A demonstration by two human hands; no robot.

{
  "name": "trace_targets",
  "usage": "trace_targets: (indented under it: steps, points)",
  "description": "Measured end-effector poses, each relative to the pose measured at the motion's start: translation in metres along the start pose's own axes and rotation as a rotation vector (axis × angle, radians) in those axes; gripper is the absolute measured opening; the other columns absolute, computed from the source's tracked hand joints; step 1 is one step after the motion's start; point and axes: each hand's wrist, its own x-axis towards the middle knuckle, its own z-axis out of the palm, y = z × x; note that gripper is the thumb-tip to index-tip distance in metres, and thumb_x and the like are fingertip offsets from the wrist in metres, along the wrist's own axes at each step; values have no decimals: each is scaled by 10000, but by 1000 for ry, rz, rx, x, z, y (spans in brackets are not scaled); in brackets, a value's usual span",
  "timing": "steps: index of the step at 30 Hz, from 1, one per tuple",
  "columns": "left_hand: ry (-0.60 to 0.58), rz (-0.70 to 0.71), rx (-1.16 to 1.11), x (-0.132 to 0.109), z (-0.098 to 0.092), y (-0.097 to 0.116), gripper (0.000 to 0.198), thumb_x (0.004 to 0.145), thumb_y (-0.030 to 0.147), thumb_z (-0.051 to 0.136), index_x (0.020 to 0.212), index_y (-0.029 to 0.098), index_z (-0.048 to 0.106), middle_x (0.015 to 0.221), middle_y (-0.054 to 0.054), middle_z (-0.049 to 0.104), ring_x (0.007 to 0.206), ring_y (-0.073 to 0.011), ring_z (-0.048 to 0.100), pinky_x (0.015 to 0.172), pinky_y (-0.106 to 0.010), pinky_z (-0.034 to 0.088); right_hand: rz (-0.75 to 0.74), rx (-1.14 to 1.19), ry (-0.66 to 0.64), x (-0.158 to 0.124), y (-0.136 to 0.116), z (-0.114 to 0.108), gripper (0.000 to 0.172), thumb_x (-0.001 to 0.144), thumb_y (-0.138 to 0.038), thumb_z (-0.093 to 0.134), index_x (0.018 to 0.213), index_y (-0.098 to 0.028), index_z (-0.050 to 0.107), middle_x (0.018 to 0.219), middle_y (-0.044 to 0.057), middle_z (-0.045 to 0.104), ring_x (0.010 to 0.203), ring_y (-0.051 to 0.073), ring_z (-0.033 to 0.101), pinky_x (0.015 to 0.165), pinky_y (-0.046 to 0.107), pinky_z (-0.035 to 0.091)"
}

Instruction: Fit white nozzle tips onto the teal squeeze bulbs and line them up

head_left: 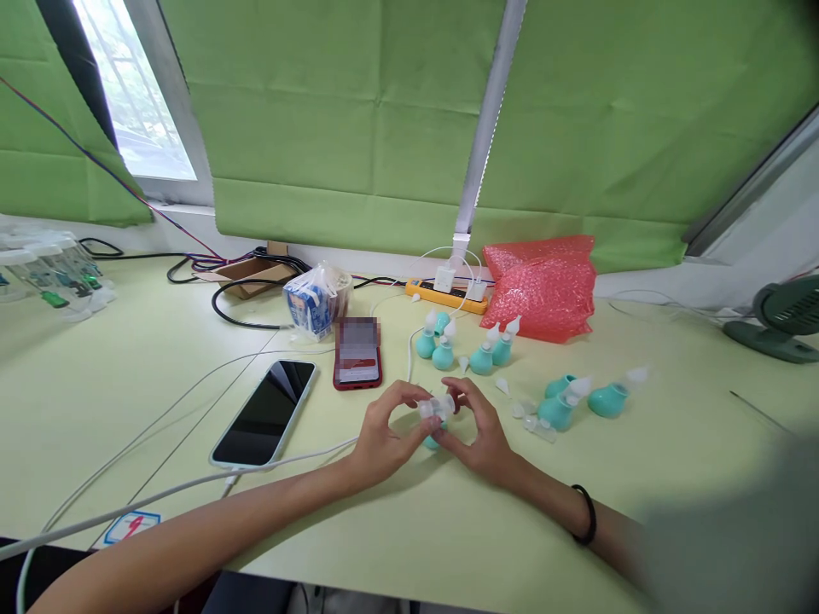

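Between the fingertips of my left hand (387, 431) and my right hand (479, 433) is a small clear plastic tube-like piece (438, 407). Thumbs and fingers of both hands close on it from either side. Just below, partly hidden by my fingers, sits a teal rubber bulb (431, 443). Beyond my hands stand several teal bulb nasal aspirators (481, 359) with translucent pointed tips. To the right of my right hand are another tipped aspirator (555, 413), one lying tilted (607, 400), and clear loose pieces (541, 428). A loose white tip (502, 386) lies nearer.
Left of my hands lie a black-screened phone (265, 414) with a cable and a red-cased phone (357, 354). Behind are a wrapped tissue pack (313, 303), an orange power strip (441, 296) and a red bubble-wrap bag (541, 290). A fan (784, 315) stands far right.
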Motion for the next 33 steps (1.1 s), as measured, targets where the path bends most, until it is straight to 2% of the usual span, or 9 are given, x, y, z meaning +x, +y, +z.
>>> trace_targets:
  steps: [3,8,11,13,17,19,23,27,33]
  points:
    - [-58,-18,-40,0,1,-1,161,711,254,530,834,155,498,828,-47,562,799,-142,529,735,-290,447,-69,55,-6,0,1,-2,338,723,-224,489,1050,-228,405,879,50,491,791,162,471,681,316,417]
    - [-148,-75,-72,2,0,-1,197,727,249,509,903,163,488,878,-41,566,819,-133,538,755,-279,450,-101,57,-21,0,0,-5,311,716,-218,506,1019,-219,438,778,28,503,687,140,474,626,289,429]
    - [-216,-70,-41,1,1,0,274,721,242,509,976,167,444,954,-51,546,874,-138,518,787,-285,431,-52,89,-32,0,0,-5,157,741,-226,472,893,-197,500,712,19,505,623,122,471,571,261,422]
    - [-274,-95,11,0,2,-1,370,690,257,543,1025,169,413,989,-56,532,899,-150,503,799,-295,416,7,140,-23,-1,0,-5,129,755,-243,451,859,-184,500,710,24,513,619,121,479,557,254,424]
    - [-366,-129,216,1,2,-4,351,640,304,582,953,166,500,875,-44,555,823,-175,501,719,-295,414,81,231,-9,-2,4,-5,111,743,-261,473,817,-183,498,681,9,519,605,116,498,522,230,433]
    - [-355,-116,258,2,0,-3,267,666,298,547,896,163,534,813,-36,554,785,-168,493,681,-275,405,93,243,-13,-1,5,-7,103,731,-251,494,808,-184,507,669,2,521,584,108,499,503,218,431]
    - [-255,-58,226,6,-5,-1,190,678,223,470,840,144,531,744,-24,535,695,-134,475,617,-232,381,77,249,-81,5,3,-15,117,724,-235,512,825,-177,533,686,10,543,562,95,501,481,204,435]
    - [-288,-73,208,7,-6,-8,193,629,260,516,764,123,535,598,15,499,513,-79,412,496,-190,336,-60,146,-194,9,0,-24,170,718,-233,528,869,-160,559,652,17,561,553,92,509,489,201,434]
    - [-403,-32,244,7,-6,-19,120,613,221,520,601,110,564,501,25,487,460,-56,396,451,-169,298,-350,-132,-303,4,6,-29,262,750,-191,492,1008,-150,509,657,37,553,596,104,490,528,221,407]
